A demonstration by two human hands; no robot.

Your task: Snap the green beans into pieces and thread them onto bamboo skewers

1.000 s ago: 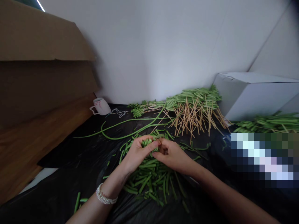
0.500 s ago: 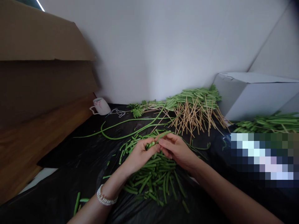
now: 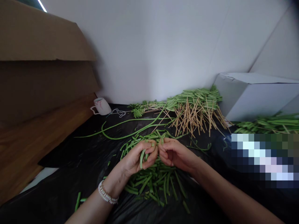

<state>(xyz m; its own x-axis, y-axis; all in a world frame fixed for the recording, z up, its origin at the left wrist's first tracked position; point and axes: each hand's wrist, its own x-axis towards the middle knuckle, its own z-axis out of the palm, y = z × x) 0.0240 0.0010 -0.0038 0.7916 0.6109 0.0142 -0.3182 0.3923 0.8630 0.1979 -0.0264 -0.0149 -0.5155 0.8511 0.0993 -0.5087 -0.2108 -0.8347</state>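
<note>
Rm L of cut greens (image 3: 153,179); sticks (image 3: 190,117) block far R

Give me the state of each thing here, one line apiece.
Left hand: closed around bean pieces
Right hand: curled, pinching a bean piece
Bean heap: cut, loose
Long beans: curved, lying loose
Sticks: piled crisscross
Mug: upright, contents hidden
String: tangled
White box: top seems closed
Black sheet: spread out, wrinkled
Bracelet: worn on left wrist
</note>
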